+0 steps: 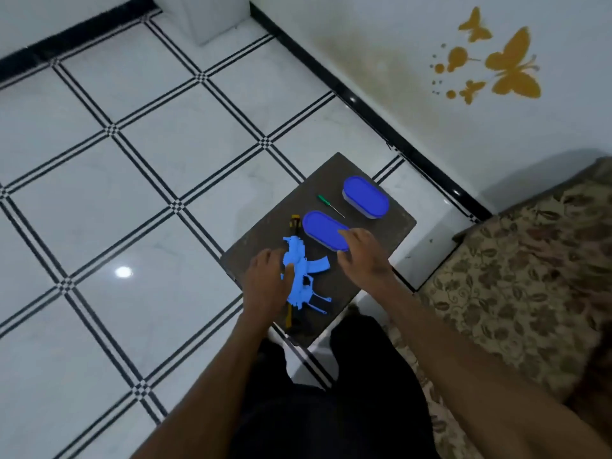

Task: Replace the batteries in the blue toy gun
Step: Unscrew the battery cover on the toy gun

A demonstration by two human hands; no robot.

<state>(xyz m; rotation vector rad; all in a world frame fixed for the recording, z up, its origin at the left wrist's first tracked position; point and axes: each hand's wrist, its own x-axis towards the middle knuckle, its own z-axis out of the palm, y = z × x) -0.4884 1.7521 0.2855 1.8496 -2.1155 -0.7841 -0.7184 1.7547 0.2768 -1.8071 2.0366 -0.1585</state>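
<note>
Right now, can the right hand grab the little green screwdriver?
Probably yes. The green screwdriver lies in the open between the two blue-lidded boxes, and the right hand rests on the nearer box, close by. Nothing covers it.

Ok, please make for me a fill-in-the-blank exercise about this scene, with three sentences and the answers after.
1. The left hand rests on the ____ toy gun.
2. The screwdriver on the dark board has a ____ handle.
3. The right hand touches the nearer of ____ blue-lidded containers.

Missing words: blue; green; two
</note>
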